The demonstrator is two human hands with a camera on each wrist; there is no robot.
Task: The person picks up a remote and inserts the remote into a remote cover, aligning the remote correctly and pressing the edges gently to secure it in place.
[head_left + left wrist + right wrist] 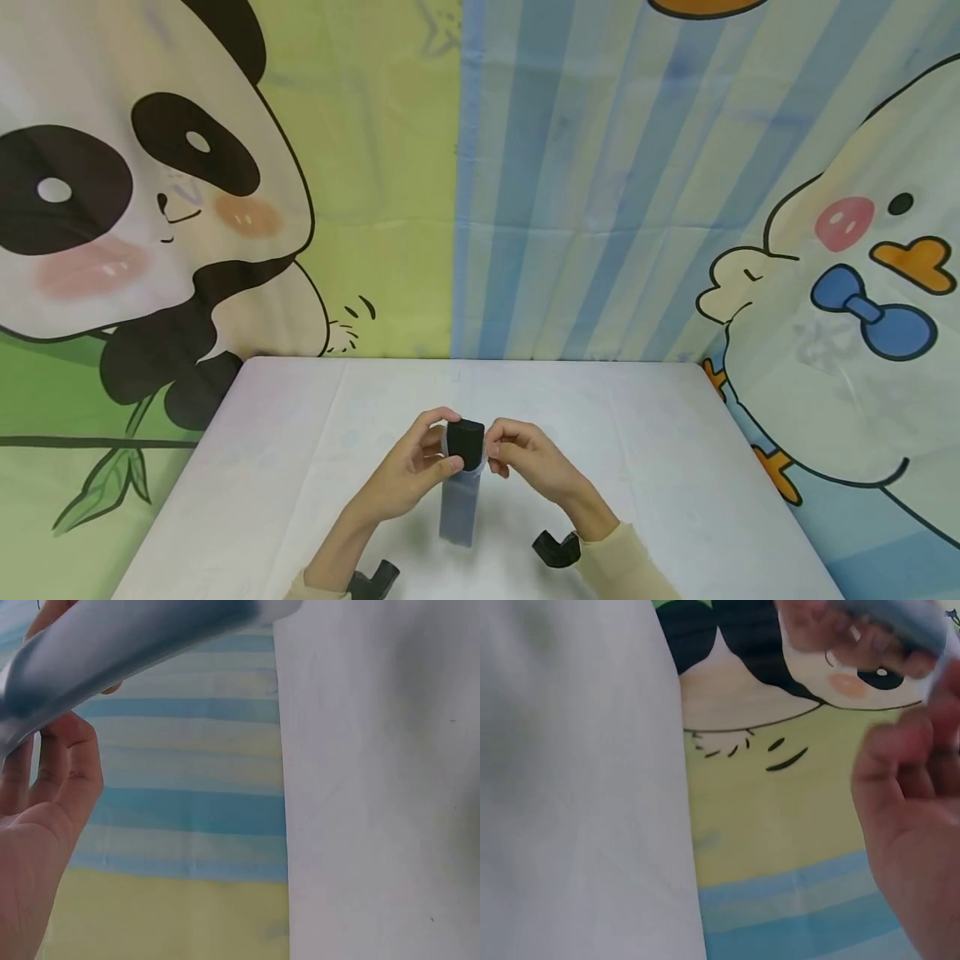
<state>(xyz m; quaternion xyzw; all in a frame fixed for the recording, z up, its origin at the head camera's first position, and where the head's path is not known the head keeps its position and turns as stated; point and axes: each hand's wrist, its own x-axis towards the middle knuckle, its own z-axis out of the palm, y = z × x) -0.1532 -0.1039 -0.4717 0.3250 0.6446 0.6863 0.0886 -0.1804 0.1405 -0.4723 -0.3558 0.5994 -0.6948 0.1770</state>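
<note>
In the head view a long item with a black, rounded-square end (466,443) and a translucent grey-blue body (459,510) is held above the white table. Its exact kind is unclear. My left hand (415,467) grips it near the black end, thumb in front and fingers behind. The grey-blue body (127,649) crosses the top of the left wrist view, above my curled left fingers. At the item's right edge, my right hand (534,457) has its fingers curled and pinches what looks like thin clear plastic film. A pale strip of that film (939,679) shows blurred in the right wrist view.
The white table (300,500) lies beneath both hands. Behind it hangs a printed cloth (397,208) with a panda, stripes and a white bird. A black wrist device sits by each wrist, the right one (557,550) and the left one (375,581).
</note>
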